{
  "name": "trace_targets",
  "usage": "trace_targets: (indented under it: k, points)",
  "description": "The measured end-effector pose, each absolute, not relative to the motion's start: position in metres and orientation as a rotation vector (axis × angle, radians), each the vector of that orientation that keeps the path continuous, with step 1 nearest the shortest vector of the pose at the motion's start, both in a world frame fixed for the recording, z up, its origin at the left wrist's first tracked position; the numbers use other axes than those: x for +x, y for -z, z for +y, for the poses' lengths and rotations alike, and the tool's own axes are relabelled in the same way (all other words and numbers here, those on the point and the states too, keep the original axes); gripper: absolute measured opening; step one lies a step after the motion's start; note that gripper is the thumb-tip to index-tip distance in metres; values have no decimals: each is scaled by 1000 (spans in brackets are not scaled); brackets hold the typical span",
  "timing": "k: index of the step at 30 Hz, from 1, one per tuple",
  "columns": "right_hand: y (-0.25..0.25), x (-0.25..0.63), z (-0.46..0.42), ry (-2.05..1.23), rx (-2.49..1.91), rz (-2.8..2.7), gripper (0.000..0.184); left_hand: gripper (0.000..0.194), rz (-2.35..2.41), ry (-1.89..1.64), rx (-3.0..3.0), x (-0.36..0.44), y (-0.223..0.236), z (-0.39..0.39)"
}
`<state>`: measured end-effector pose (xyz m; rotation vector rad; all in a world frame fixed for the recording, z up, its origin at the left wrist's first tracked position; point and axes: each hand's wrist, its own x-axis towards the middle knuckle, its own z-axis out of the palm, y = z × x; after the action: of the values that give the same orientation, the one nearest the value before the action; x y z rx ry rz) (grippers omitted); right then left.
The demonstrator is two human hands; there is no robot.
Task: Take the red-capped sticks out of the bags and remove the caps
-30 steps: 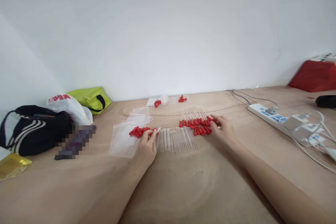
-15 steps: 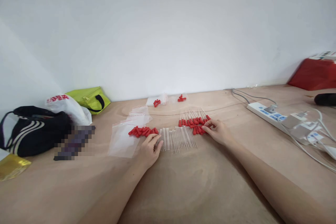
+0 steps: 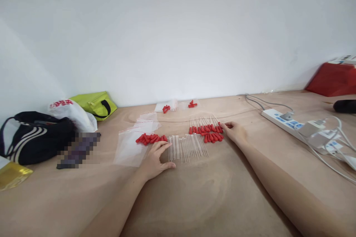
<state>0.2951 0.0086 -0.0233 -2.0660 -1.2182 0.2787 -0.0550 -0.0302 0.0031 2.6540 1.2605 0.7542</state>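
Note:
Clear thin glass tubes [image 3: 186, 147] lie side by side in front of me. My left hand [image 3: 155, 159] rests at their left end, thumb and fingers spread, holding nothing. Loose red rubber bulbs [image 3: 150, 139] are heaped just beyond it. Up to the right is a row of glass droppers [image 3: 204, 127], red bulbs toward me and tips pointing away. My right hand [image 3: 232, 131] pinches the red bulb of the rightmost dropper [image 3: 220, 124]. Below that row sits a second cluster of red bulbs [image 3: 213, 137]; whether tubes are in them I cannot tell.
Clear zip bags [image 3: 130, 150] lie on the left, and two bags with red bulbs [image 3: 166, 109] lie by the wall. A black bag [image 3: 36, 139], white plastic bag [image 3: 71, 113] and lime-green bag [image 3: 96, 105] stand left. Right is a corded power strip [image 3: 283, 120].
My right hand has moved from the lower bulb cluster up and right to the end dropper, leaving a bulb at the cluster's end. My left thumb has spread away from the fingers.

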Motion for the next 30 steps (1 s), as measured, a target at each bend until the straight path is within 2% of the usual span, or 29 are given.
trace_targets:
  k: [8,11,14,18,22,30]
  points:
    - [24,294,15,-290,-2152,-1173,41,49,1251,-739,2577,-58,-7,-29]
    - [24,293,10,-245,-2035,-1089,45,53,1241,-774,2564,-59,-8,-29]
    - [21,284,1,-101,-1830,-1141,47,49,1292,-867,2567,-56,-5,-29]
    - [15,255,-20,80,-1489,-1474,35,45,1366,-1050,2612,-51,0,-26]
    - [11,219,-39,84,-1250,-1778,21,47,1341,-1193,2790,-42,1,-27]
    - [13,186,-51,101,-1006,-1968,16,15,1125,-1258,3104,-17,-2,-34]
